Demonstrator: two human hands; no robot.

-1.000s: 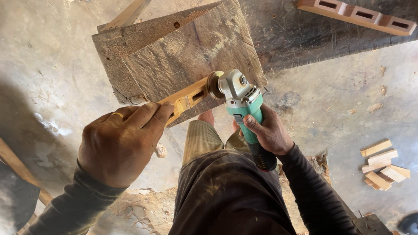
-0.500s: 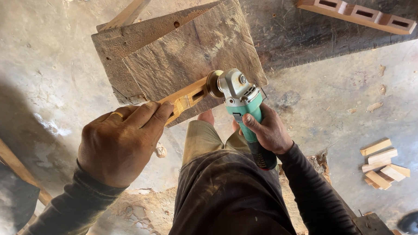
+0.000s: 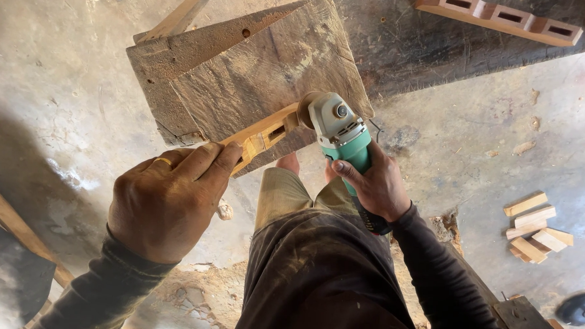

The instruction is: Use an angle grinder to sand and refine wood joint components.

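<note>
A dusty concrete floor (image 3: 488, 139) is carrying a weathered wooden block (image 3: 243, 78). On it, the left hand (image 3: 165, 202) is clamping a slotted wooden piece (image 3: 261, 134); the right hand (image 3: 376, 183) is gripping a green angle grinder (image 3: 342, 137) against its end. Offcuts (image 3: 536, 228) are lying well apart.

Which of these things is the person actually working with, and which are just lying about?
In use:
left hand holding the wooden piece
right hand holding the green angle grinder
worn wooden block underneath

Lying about:
small wood offcuts
slotted wooden rail
dark disc
</note>
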